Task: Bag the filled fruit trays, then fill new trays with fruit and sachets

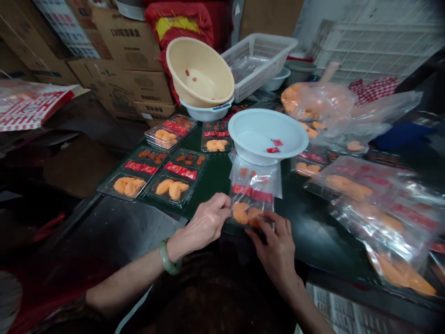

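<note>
In front of me a clear plastic tray [253,204] with orange pieces and red packets lies partly inside a clear plastic bag [274,178]. My left hand [206,221], with a green bangle at the wrist, is closed in a pinch at the left edge of the bag. The fingers of my right hand [276,246] are bent around the tray's lower right corner, the thumb below and the fingertips on its face. Just beyond stands a pale blue basin [243,125] holding a few small red packets; its base meets the bag's far end.
Filled trays [175,178] stand at the left. Bagged trays [389,213] pile up on the right, below a big plastic bag of orange pieces [323,99]. A cream basin [205,79], a white basket [260,51] and cardboard boxes [128,51] are at the back.
</note>
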`<state>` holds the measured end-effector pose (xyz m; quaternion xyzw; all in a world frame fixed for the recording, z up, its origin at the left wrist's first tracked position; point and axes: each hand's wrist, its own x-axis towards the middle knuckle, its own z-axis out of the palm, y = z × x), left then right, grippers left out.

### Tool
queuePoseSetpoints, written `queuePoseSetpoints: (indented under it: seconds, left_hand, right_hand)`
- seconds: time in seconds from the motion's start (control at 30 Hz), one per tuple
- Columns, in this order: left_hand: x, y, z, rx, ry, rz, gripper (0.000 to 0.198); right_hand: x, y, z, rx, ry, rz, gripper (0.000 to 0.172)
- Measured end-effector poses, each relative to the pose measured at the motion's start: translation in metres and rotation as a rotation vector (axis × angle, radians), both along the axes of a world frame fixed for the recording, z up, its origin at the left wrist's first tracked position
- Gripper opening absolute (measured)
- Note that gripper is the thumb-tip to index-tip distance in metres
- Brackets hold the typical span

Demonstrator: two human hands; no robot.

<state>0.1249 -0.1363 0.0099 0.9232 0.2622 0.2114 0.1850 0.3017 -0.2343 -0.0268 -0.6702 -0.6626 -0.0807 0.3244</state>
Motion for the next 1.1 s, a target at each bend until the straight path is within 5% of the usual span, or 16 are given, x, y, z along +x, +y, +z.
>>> queuePoseSetpoints:
  seconds: [0.23,0.37,0.43,0.53,0.63,0.7,0.77,0.9,1.0,1.1]
  left_hand:
    - [-0.009,-0.029,-0.002,0.064,-0.037,-0.068,0.019]
    - [-0.016,-0.040,-0.019,0.008,-0.160,0.118,0.014]
    - [-0.016,-0.043,-0.024,0.016,-0.195,0.128,0.015]
    - [-0.019,-0.045,-0.021,-0.005,-0.247,0.109,0.016]
    - [-0.023,-0.037,-0.007,-0.253,-0.430,0.327,0.005]
    - [-0.021,-0.024,0.003,-0.571,-0.566,0.569,0.022]
    - [-0.011,-0.010,0.010,-0.924,-0.592,0.676,0.039]
    - [0.015,-0.007,0.011,-1.312,-0.586,0.483,0.049]
    - [0.010,-0.032,0.006,-1.271,-0.700,0.451,0.052]
    - [-0.009,-0.051,0.008,-1.192,-0.595,0.383,0.058]
  right_hand:
    - [-0.014,0.022,0.010,-0.052,-0.085,-0.228,0.012]
    - [-0.022,0.027,0.012,-0.004,-0.270,-0.064,0.011]
    - [-0.026,0.037,0.009,0.032,-0.329,0.034,0.002]
    - [-0.030,0.050,0.002,0.103,-0.304,0.065,0.016]
    - [-0.029,0.051,-0.005,0.179,-0.284,0.117,0.021]
    - [-0.027,0.048,-0.007,0.243,-0.276,0.158,0.024]
    - [-0.027,0.044,-0.004,0.300,-0.254,0.191,0.026]
    - [-0.030,0.031,0.013,0.348,-0.228,0.292,0.028]
    - [-0.027,0.005,0.032,0.237,-0.286,0.357,0.021]
    - [-0.017,-0.034,0.050,0.089,-0.288,0.422,0.017]
